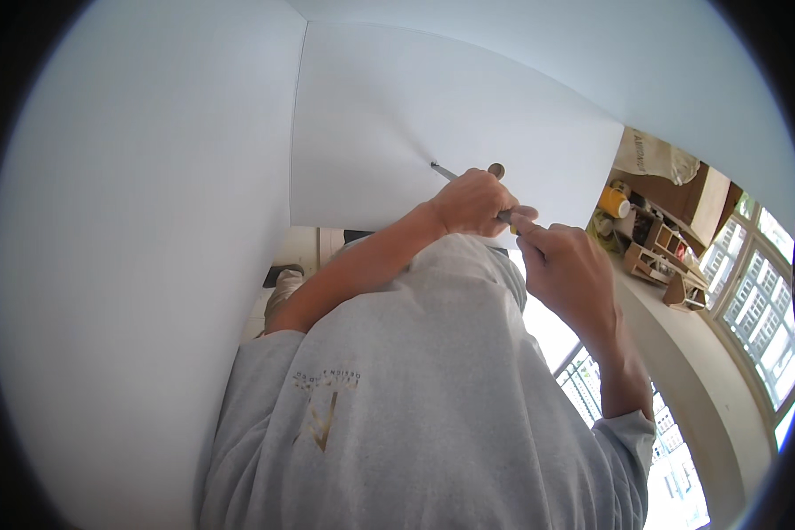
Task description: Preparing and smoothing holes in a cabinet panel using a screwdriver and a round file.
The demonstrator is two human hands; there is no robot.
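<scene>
1 long-shafted screwdriver now being clamped, shaft by the left hand, handle end by the right hand | tip apparently set against the white panel | contact seemingly made; tool not yet withdrawn; turning progress cannot be told

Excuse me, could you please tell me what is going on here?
A person in a grey T-shirt is holding a long, thin metal tool with both hands. Its tip is at a small dark spot on a smooth white panel. The left hand wraps around it, while the right hand grips the dark-and-yellow rear part. Whether the tool is turning cannot be told here.
</scene>
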